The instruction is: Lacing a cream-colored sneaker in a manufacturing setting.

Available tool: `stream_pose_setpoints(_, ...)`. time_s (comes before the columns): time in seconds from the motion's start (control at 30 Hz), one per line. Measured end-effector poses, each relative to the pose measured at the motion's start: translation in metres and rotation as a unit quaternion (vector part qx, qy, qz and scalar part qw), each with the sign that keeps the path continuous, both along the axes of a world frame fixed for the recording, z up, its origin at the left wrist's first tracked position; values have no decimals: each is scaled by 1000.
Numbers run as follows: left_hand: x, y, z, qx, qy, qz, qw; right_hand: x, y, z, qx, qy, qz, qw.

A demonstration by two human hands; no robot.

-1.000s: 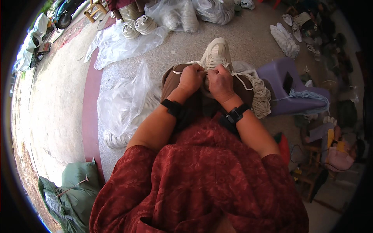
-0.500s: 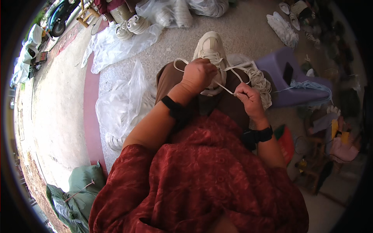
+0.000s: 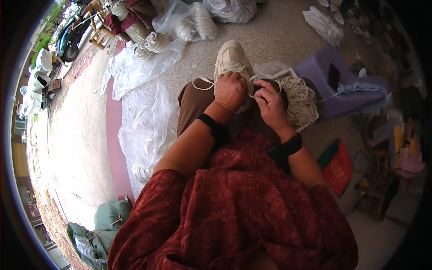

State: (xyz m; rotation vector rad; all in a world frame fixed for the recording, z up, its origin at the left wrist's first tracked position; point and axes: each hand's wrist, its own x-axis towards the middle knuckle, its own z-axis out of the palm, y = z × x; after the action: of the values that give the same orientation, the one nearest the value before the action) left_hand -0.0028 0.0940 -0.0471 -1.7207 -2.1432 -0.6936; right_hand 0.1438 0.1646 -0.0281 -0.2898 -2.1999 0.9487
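A beige sneaker [image 3: 231, 54] with cream laces stands toe-away at my lap, between my brown-trousered knees. My left hand [image 3: 230, 92] is closed over its lacing, knuckles up; its fingertips are hidden against the shoe. Just right of it, my right hand [image 3: 272, 105] pinches a cream shoelace [image 3: 251, 95] between thumb and forefinger, close to the shoe's opening. One lace loop sticks out to the left of the left hand, and another lace curves above the right hand. A thick bundle of cream laces [image 3: 300, 101] lies beside my right knee.
A purple plastic stool [image 3: 315, 67] at the right carries a dark phone [image 3: 333, 74] and light blue laces [image 3: 362, 88]. Clear plastic bags [image 3: 146, 128] lie on the left. Coiled white cords [image 3: 157, 42] and a wooden chair [image 3: 96, 27] are at the far left.
My right hand has moved up and left, close to the left hand and the shoe, and the lace between them is no longer stretched. The view has shifted slightly.
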Motion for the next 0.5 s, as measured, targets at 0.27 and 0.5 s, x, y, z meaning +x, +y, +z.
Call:
stream_pose_setpoints(0.27,0,-33,48,-154,44,-48,986,-6,5,-18,-4,-42,8,999)
stream_pose_setpoints(0.5,-40,-85,26,-8,-290,-73,954,-15,2,8,-647,153,196,721)
